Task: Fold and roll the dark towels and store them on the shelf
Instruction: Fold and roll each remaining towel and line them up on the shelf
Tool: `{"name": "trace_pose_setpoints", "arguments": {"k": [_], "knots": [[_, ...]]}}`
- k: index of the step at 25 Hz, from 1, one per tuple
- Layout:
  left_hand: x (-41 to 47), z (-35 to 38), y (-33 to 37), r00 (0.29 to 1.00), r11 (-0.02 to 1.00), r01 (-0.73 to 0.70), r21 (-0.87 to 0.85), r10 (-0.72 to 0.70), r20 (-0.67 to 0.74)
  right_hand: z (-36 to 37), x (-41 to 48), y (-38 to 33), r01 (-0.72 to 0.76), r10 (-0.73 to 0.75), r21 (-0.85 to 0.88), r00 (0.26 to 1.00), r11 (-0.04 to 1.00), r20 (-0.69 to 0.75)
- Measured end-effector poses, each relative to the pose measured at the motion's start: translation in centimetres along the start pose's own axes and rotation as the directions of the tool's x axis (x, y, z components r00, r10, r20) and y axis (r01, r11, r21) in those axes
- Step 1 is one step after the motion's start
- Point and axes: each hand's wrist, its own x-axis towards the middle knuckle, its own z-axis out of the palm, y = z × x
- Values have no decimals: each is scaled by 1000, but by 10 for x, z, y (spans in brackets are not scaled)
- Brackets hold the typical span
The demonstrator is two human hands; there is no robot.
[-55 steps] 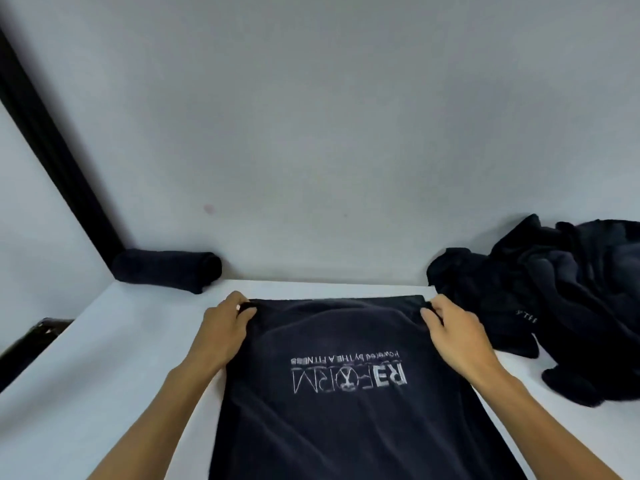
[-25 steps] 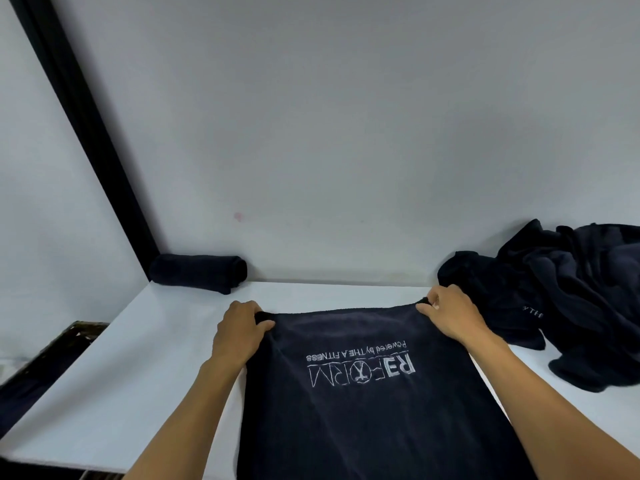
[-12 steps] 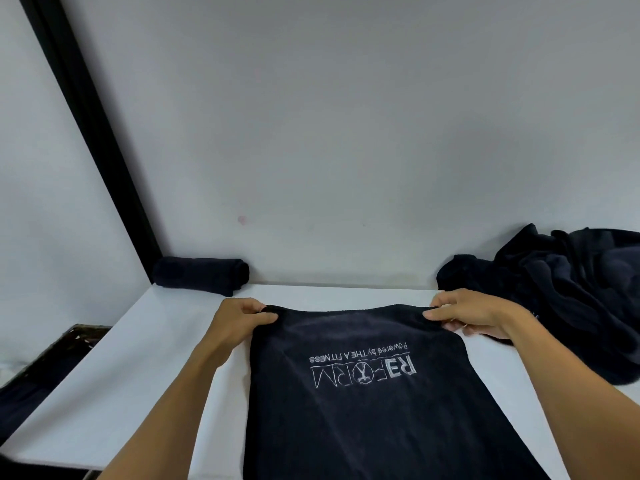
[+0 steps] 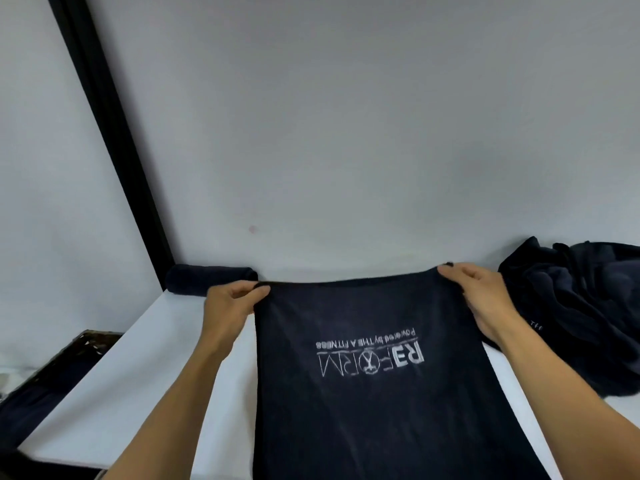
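Surface: white surface (image 4: 138, 375) is lying flat and smooth, running back to a plain grey wall (image 4: 346, 133) that is matte apart from one small pinkish mark.
Left hand: left hand (image 4: 228, 303) is pinching the far left corner of the towel, thumb on top and fingers curling under the hem.
Right hand: right hand (image 4: 481, 299) is gripping the far right corner, fingers wrapping over the edge.
Towel: dark towel (image 4: 363, 410) is stretching between both hands, its far edge raised and dipping slightly in the middle. The rest is sloping toward the person and running out of the bottom of the view.
Texture: the cloth is looking soft, short-napped and navy-black.
Print: pale print (image 4: 370, 355) is showing upside down. The big letters are reading "REFORM", and the smaller line above is hard to make out.
Rolled towel: rolled towel (image 4: 207, 278) is lying as a tight cylinder against the wall, just beyond the left hand, with the stretched hem hiding its right end.
Heap: heap of towels (image 4: 571, 306) is slumping in loose folds just beside the right hand. The right wrist is hiding part of it and the frame edge is cutting it off.
Post: black post (image 4: 110, 143) is slanting up from the corner by the rolled towel.
Lower left: dark-rimmed thing (image 4: 52, 368) is sitting below the surface's edge, blurred. Whether it is a tray or a basket, I cannot tell.
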Motion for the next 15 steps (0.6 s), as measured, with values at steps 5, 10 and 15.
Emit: {"name": "trace_pose_setpoints", "arguments": {"k": [5,10,15], "knots": [[13,-26,104,976,955,-205,-213,184,-114,11,-19,-123,351,-342,145,936,925,-86],[10,-49,193,915,852,-403,-335,377,-143,7,-47,-204,520,-518,184,853,834,-64],[0,-62,226,871,794,-490,-360,465,-161,4,-66,-225,566,-567,226,821,793,-64]]}}
